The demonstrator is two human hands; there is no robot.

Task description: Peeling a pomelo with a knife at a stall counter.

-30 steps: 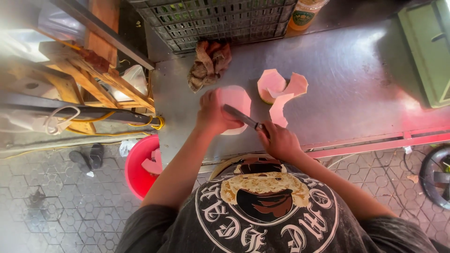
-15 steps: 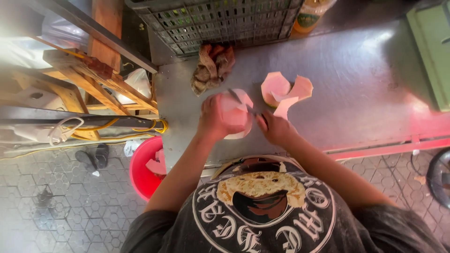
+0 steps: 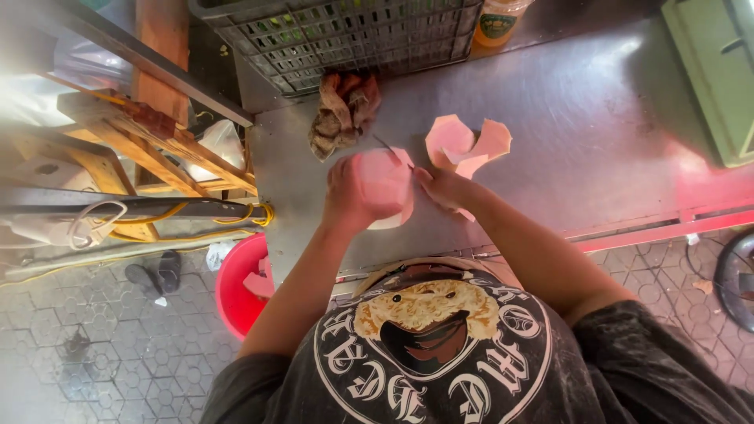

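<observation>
Peeling a big pale round fruit over a steel desk, knife work up close

Going left to right: there's a red bucket point(image 3: 236, 286) on the tiled floor beside the desk point(image 3: 597, 141), and a crumpled brown rag point(image 3: 344, 111) lies near the grey crate point(image 3: 338, 31). The left hand point(image 3: 355, 192) is wrapped tight around the pale round fruit point(image 3: 386, 187), holding it up just above the desk. The right hand point(image 3: 444, 188) is closed around a small knife point(image 3: 390, 148), with the blade tip poking out above the fruit. Cut pinkish peel pieces point(image 3: 465, 147) sit just beyond the right hand. My take: keep the left fingers behind the blade's path, turn the fruit rather than the knife, and go with shallow strokes angled away from the body.
</observation>
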